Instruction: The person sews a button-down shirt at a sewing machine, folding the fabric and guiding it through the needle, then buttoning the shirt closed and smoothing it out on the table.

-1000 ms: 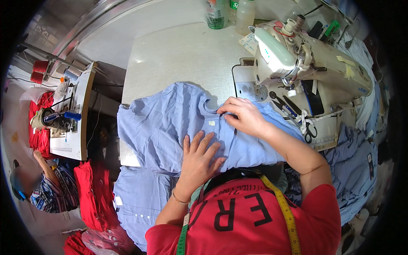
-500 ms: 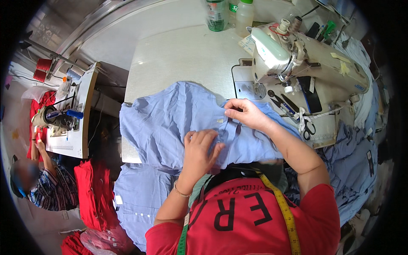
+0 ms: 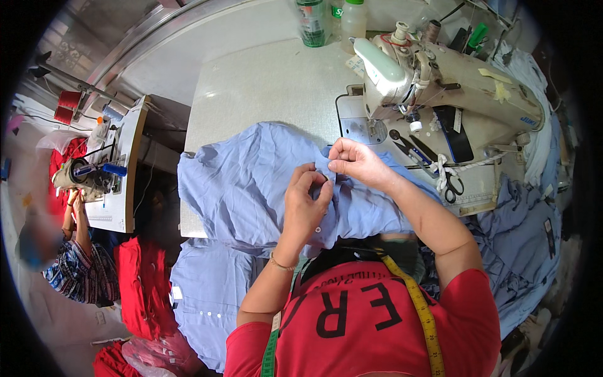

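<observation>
A light blue shirt (image 3: 235, 182) lies rumpled over the front of the sewing table, with a small white button (image 3: 318, 230) showing on it. My right hand (image 3: 358, 164) pinches the shirt's edge between thumb and fingers. Close beside it, my left hand (image 3: 306, 200) has its fingers curled and thumb bent in, closed on the same cloth; its fingertips are partly hidden. On the right stands a white sewing machine (image 3: 461, 81), its needle area beyond my right hand.
Scissors (image 3: 452, 188), a black phone (image 3: 453, 135) and small tools lie beside the machine. A clear cup (image 3: 312, 24) and a bottle (image 3: 353, 25) stand at the back. Another blue shirt (image 3: 213, 286) hangs below the table's front. To the left, a person works at another machine (image 3: 81, 173).
My left hand has moved up the shirt to my right hand, and its spread fingers have closed. My right hand has shifted slightly away from me. A button now shows below my left hand.
</observation>
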Action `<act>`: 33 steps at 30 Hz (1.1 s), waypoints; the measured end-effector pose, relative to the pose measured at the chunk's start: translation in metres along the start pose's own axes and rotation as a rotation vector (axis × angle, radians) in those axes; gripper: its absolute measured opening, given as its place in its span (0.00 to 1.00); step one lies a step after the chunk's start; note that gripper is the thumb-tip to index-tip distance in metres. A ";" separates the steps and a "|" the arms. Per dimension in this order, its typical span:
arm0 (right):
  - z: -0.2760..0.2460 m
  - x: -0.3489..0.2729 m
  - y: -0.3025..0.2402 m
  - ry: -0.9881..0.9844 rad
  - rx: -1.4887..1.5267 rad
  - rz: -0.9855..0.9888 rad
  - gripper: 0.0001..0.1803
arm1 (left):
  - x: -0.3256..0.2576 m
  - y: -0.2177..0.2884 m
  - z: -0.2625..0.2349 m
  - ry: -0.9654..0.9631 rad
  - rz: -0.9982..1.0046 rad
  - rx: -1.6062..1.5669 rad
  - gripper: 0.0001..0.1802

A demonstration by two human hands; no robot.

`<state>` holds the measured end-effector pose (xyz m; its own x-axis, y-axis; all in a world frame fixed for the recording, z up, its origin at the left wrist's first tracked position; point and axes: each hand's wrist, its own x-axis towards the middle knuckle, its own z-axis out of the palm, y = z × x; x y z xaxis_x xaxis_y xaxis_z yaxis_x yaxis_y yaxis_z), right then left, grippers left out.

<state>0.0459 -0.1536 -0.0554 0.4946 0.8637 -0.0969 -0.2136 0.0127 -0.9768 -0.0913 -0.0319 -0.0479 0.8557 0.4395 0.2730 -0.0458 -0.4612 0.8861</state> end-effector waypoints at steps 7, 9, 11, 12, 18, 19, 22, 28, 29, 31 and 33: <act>0.007 -0.006 -0.006 -0.007 -0.115 -0.071 0.06 | 0.000 0.007 0.000 0.002 -0.085 -0.028 0.05; 0.013 -0.007 -0.005 0.035 -0.176 -0.140 0.06 | 0.000 0.004 0.001 0.004 -0.095 -0.052 0.05; 0.013 -0.007 -0.006 0.046 -0.215 -0.171 0.06 | 0.002 0.001 0.001 -0.002 -0.122 -0.092 0.04; 0.012 -0.007 -0.006 0.037 -0.223 -0.167 0.06 | 0.002 0.000 0.001 0.000 -0.106 -0.101 0.04; 0.007 -0.004 -0.007 0.020 -0.100 -0.071 0.06 | 0.000 -0.012 -0.010 0.036 -0.089 -0.168 0.03; 0.007 -0.002 -0.008 0.019 -0.068 -0.043 0.06 | -0.003 -0.010 -0.018 0.051 -0.075 -0.121 0.03; 0.001 0.003 0.000 0.125 -0.002 -0.116 0.06 | -0.017 -0.015 -0.060 0.204 0.049 0.079 0.04; 0.001 0.005 -0.001 0.199 0.089 -0.052 0.09 | -0.054 -0.107 -0.248 0.699 -0.105 0.494 0.04; 0.003 0.006 -0.002 0.183 0.089 -0.051 0.09 | -0.067 -0.128 -0.275 0.676 -0.117 0.460 0.05; 0.000 0.005 -0.001 0.185 0.054 -0.033 0.09 | -0.075 -0.142 -0.292 0.555 -0.349 0.515 0.06; 0.005 0.007 -0.002 0.172 0.076 -0.015 0.10 | -0.082 -0.150 -0.303 0.451 -0.307 0.509 0.06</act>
<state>0.0459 -0.1453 -0.0530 0.6335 0.7645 -0.1194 -0.2648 0.0691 -0.9618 -0.3113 0.2350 -0.0899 0.4919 0.8291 0.2657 0.4990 -0.5185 0.6943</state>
